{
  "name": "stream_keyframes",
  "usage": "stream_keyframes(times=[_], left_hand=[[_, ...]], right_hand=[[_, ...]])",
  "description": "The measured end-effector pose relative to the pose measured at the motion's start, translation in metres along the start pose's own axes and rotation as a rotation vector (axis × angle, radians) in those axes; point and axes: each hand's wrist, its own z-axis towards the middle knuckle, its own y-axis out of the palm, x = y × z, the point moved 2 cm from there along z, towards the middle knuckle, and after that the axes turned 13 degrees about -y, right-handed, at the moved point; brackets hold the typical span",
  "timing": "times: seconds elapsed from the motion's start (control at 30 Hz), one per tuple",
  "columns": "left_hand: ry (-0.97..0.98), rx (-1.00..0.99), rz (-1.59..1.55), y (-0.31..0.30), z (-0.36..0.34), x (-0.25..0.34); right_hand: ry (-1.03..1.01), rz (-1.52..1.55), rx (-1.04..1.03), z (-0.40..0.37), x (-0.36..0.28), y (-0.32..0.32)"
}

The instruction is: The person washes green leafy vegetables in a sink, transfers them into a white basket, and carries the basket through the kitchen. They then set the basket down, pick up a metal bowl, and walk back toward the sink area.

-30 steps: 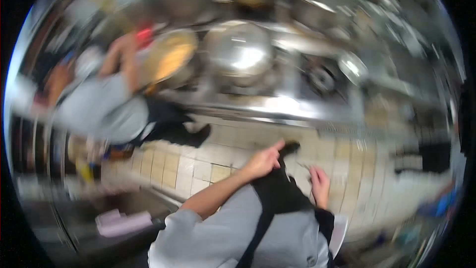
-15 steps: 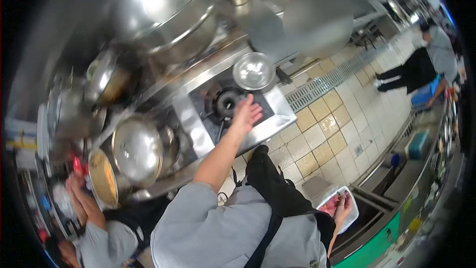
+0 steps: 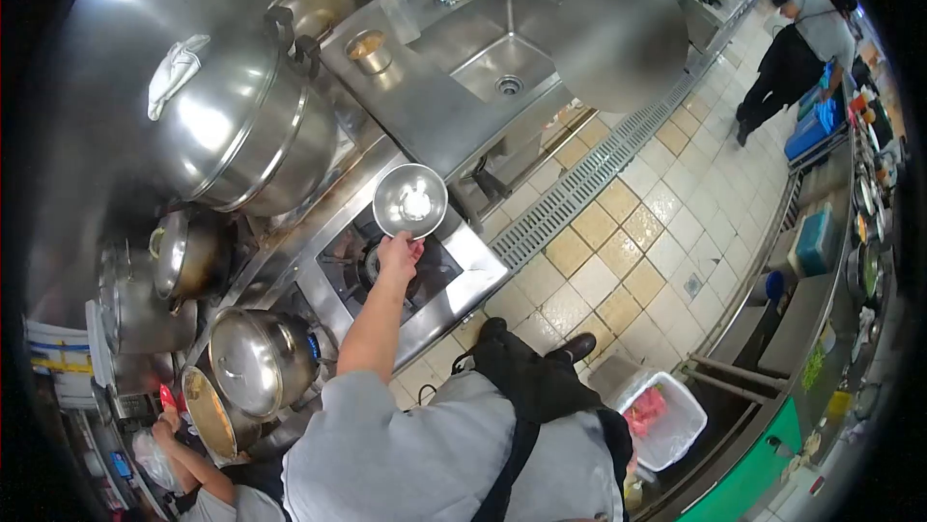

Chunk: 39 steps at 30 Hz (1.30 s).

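Note:
My left hand (image 3: 399,256) reaches out over the stove and is closed on the near rim of a round steel bowl (image 3: 410,196). The bowl's shiny inside faces up, and nothing shows in it. Beneath the hand lies a black gas burner (image 3: 362,266) set in a steel stove top (image 3: 473,266). My right hand is out of view. On my right side stands a white bin (image 3: 681,421) with something pink and red (image 3: 645,412) inside.
A large domed steel pot (image 3: 241,126) stands behind the stove, beside a sink (image 3: 507,63). Lidded pots (image 3: 261,363) line the left. Another person's hands (image 3: 166,423) are at lower left; a second person (image 3: 797,54) stands far right. A floor grate (image 3: 579,184) crosses the tiles.
My left hand, open over the burner before, has taken hold of the bowl's rim. My right hand has left the white bin and gone out of view. The camera view has shifted.

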Motion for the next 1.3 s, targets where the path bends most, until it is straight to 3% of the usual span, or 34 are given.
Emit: stream_keyframes(times=[0.17,0.23,0.27,0.3,0.33,0.37,0.4,0.43,0.47,0.6,0.83,0.9,0.93,1.07,1.2,1.27,1.3], left_hand=[[0.067,0.046,-0.038,0.034,-0.080,-0.013],[0.075,0.045,-0.067,0.044,-0.100,-0.032],[0.013,-0.133,-0.044,0.033,-0.078,-0.044],[0.007,-0.196,-0.087,0.037,-0.074,-0.057],[0.020,-0.205,-0.051,0.050,-0.087,-0.069],[0.003,-0.245,0.006,0.073,-0.115,-0.081],[-0.023,-0.371,0.020,0.062,-0.080,-0.093],[-0.011,-0.180,0.049,0.097,-0.114,-0.104],[-0.061,-0.206,0.053,0.082,-0.065,-0.111],[-0.115,-0.271,0.316,0.138,-0.061,-0.121],[-0.135,-0.301,0.421,0.305,-0.022,-0.121],[-0.139,-0.323,0.443,0.365,-0.020,-0.114],[-0.144,-0.331,0.470,0.395,-0.014,-0.107],[-0.249,-0.436,0.568,0.510,0.014,-0.094],[-0.240,-0.538,0.670,0.631,0.005,-0.097],[-0.349,-0.745,0.784,0.692,0.006,-0.108],[-0.345,-0.758,0.819,0.718,-0.012,-0.114]], right_hand=[[-0.116,-0.024,-0.024,0.083,0.056,-0.067],[-0.019,-0.205,-0.024,0.114,-0.009,-0.091],[0.032,-0.293,-0.030,0.131,-0.058,-0.096],[-0.042,-0.290,-0.010,0.160,0.013,-0.120],[0.081,-0.262,0.076,0.166,-0.034,-0.121],[-0.223,-0.480,0.163,0.183,-0.004,-0.137],[-0.090,-0.412,0.145,0.194,-0.011,-0.147],[-0.122,-0.528,0.150,0.201,-0.022,-0.153],[-0.106,-0.537,0.179,0.207,-0.047,-0.155],[-0.090,-0.355,0.290,0.233,-0.053,-0.145],[0.046,-0.226,0.327,0.234,-0.059,-0.104],[0.224,0.074,0.474,0.225,-0.067,-0.090],[0.244,0.077,0.494,0.221,-0.080,-0.079],[0.261,-0.007,0.576,0.239,-0.121,-0.052],[0.169,-0.236,0.527,0.264,-0.207,-0.025],[0.004,-0.357,0.611,0.269,-0.220,-0.009],[0.031,-0.343,0.635,0.270,-0.230,-0.002]])
